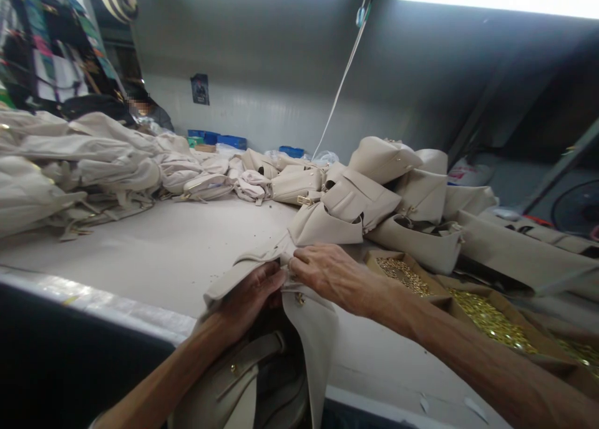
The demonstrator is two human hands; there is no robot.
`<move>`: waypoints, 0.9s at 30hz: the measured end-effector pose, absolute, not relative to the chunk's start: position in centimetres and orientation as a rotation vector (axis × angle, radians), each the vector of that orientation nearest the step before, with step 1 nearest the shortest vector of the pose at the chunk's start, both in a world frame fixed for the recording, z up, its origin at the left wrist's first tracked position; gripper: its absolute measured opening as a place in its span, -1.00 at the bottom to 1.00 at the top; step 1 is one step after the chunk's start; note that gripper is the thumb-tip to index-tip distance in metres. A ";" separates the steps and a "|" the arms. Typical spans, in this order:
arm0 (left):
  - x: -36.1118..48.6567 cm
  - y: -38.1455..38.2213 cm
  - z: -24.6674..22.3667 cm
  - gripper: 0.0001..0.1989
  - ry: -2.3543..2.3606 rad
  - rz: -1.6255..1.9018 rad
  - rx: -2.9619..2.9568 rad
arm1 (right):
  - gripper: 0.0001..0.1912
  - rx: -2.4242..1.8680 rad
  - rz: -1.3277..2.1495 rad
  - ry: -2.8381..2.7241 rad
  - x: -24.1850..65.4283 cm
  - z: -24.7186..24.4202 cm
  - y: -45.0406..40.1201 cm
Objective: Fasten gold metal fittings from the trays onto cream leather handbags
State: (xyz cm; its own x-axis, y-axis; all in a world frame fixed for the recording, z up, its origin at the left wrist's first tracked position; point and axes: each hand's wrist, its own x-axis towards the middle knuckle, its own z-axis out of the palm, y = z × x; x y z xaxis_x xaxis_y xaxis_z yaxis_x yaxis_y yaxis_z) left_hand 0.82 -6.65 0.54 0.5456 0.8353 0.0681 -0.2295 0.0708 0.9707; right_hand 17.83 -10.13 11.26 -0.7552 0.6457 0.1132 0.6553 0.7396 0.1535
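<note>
My left hand (250, 295) and my right hand (327, 273) meet at the top of a beige faux-leather handbag (234, 379), which lies partly below them at the table's front edge. Both hands grip a narrow beige strap or flap edge (243, 273) where it joins the bag's long flap (313, 342). A small gold stud (299, 299) sits on that flap just below my fingertips. Close to my right forearm, cardboard trays hold loose gold studs (491, 320). The exact join is hidden by my fingers.
Beige handbags (379, 192) are heaped along the white worktable (163, 254) at the back right. Pale bag pieces (84, 167) lie piled on the left. Blue bins (215, 139) stand by the wall, and a person (150, 114) is seated at the far left.
</note>
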 end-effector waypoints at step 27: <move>0.5 -8.3 3.3 -0.78 0.733 1.025 1.465 | -0.85 -1.489 -0.471 -2.937 15.6 11.9 -11.9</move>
State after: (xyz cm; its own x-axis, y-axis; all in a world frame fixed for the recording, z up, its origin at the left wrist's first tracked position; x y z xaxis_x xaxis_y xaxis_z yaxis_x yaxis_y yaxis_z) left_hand 0.48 -8.27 3.33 0.4240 0.8856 0.1896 -0.1068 -0.1590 0.9815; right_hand 15.60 -11.87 11.85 -0.5854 0.8099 -0.0364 0.7579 0.5627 0.3300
